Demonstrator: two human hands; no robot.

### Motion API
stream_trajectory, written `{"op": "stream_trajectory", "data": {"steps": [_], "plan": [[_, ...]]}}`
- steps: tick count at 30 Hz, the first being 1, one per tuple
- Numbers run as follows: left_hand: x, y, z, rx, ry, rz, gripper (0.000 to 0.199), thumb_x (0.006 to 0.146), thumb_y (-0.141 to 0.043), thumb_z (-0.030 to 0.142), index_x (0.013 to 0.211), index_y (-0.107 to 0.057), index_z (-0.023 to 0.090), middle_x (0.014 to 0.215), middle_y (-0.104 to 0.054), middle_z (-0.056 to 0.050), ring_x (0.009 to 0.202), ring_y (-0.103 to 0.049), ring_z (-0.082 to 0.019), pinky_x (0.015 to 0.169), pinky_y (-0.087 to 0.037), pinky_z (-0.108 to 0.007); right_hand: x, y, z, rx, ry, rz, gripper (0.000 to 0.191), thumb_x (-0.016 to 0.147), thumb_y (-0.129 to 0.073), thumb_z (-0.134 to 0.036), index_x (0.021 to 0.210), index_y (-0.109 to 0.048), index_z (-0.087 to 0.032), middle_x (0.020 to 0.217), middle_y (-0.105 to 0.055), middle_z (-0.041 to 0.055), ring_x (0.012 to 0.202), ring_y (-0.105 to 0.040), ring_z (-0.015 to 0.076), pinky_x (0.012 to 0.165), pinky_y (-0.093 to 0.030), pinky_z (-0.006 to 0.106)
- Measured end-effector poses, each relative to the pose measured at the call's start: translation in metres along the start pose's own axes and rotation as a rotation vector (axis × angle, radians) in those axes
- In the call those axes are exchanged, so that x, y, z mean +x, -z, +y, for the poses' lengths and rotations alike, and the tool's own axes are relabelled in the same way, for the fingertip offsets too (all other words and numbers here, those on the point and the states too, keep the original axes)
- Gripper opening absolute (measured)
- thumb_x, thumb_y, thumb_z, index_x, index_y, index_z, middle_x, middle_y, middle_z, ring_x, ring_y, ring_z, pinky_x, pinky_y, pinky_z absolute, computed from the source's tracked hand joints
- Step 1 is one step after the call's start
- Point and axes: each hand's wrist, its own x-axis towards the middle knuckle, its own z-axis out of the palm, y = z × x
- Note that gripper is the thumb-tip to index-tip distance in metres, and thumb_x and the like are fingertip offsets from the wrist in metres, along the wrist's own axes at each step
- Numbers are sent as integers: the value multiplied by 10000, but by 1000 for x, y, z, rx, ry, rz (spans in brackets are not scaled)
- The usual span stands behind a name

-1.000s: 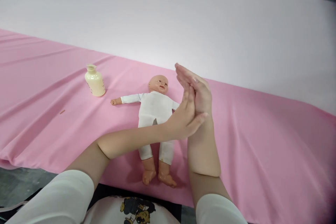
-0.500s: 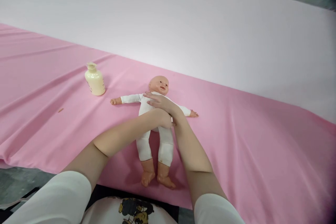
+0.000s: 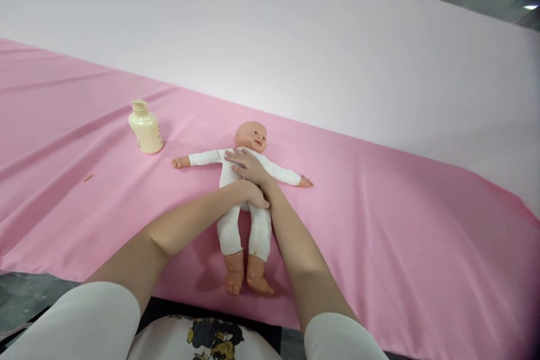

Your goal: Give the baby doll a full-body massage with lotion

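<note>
A baby doll (image 3: 226, 177) in a white cloth suit lies on its back on the pink cloth, arms stretched out to the sides. My right hand (image 3: 248, 166) rests flat on its chest, fingers slightly spread and pointing toward the doll's shoulder. Lower down, at the belly and hip, is my left hand (image 3: 256, 197), right beside my right wrist. Most of its fingers are hidden by the hand itself and the right wrist, so their grip does not show. The doll's head is turned a little to the right.
A cream pump bottle (image 3: 146, 132) stands upright left of the doll. A small brownish strip (image 3: 88, 178) lies nearer on the pink cloth (image 3: 405, 247). Behind is a white surface (image 3: 253, 39). Grey floor shows at the lower left.
The view has shifted slightly, so the doll and bottle sit a little further left. Both hands stay on the doll; the right hand lies slightly lower on its chest.
</note>
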Motion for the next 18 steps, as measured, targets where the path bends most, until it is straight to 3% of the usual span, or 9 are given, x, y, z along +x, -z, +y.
{"op": "stream_trajectory", "data": {"steps": [2, 3, 8, 11, 15, 18], "plan": [[-8, 2, 0, 87, -32, -144, 529, 880, -524, 483, 1252, -698, 149, 1209, -731, -147, 1245, -601, -384, 1119, -393, -533, -4, -2, -1, 15, -3, 51, 448, 974, -444, -360, 1398, -583, -327, 1544, -487, -21, 1526, -329, 230, 1279, -169, 531], [-12, 3, 1, 117, -59, -156, 569, 907, -486, 478, 1305, -662, 113, 1241, -711, -174, 1266, -585, -385, 1136, -371, -534, -6, -2, -1, 28, -9, 81, 443, 970, -441, -344, 1382, -600, -324, 1531, -505, -18, 1520, -342, 228, 1278, -174, 528], [-32, -5, -2, 176, -187, 204, 560, 929, -504, 445, 1313, -646, 64, 1315, -658, -210, 1345, -509, -376, 1189, -309, -524, -12, -3, -3, 255, -35, 230, 391, 952, -480, -393, 1263, -698, -297, 1448, -602, -1, 1493, -393, 219, 1287, -170, 478], [-36, -6, -4, 187, -220, 313, 486, 953, -495, 449, 1180, -725, 86, 1260, -688, -189, 1311, -528, -363, 1186, -323, -530, -16, -2, -4, 499, -78, 311, 429, 953, -472, -492, 1243, -710, -283, 1407, -638, 2, 1451, -458, 212, 1284, -210, 438], [-37, 0, -9, 72, -79, 417, 402, 994, -393, 272, 1003, -770, 133, 1146, -741, -122, 1144, -642, -257, 1097, -459, -424, -25, -4, -4, 564, -128, 298, 512, 930, -477, -606, 1215, -729, -263, 1406, -638, 14, 1472, -427, 223, 1300, -161, 433], [-38, 1, -12, 39, 27, 494, 409, 988, -368, 214, 1025, -761, 107, 1187, -727, -138, 1188, -624, -257, 1106, -458, -426, -30, -9, -4, 470, -116, 233, 527, 945, -428, -626, 1225, -724, -292, 1465, -585, -14, 1531, -316, 198, 1314, -93, 416]]}}
